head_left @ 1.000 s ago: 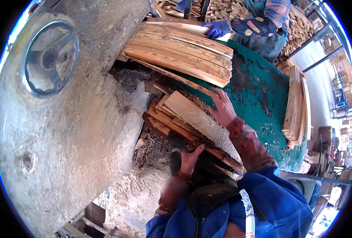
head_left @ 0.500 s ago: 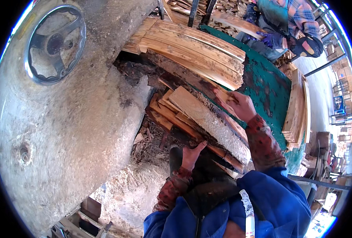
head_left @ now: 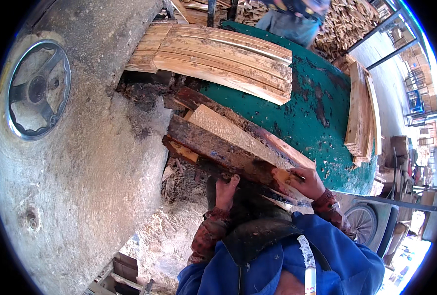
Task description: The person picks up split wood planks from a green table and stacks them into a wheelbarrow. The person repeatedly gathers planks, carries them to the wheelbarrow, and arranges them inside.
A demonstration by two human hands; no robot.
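While both hands, left [head_left: 226,189] and right [head_left: 307,183], grip one slab bundle [head_left: 228,147], two board stacks [head_left: 218,56] rest apart.

I see no packages, labels, signs or screens anywhere around me, only bare wood, sawdust and machinery without markings.

I'm in a sawmill/timber workshop. Cut boards [head_left: 218,59] stacked on a green saw table [head_left: 321,123], sawdust [head_left: 174,236] underfoot, more wood piles [head_left: 356,14] at the back.
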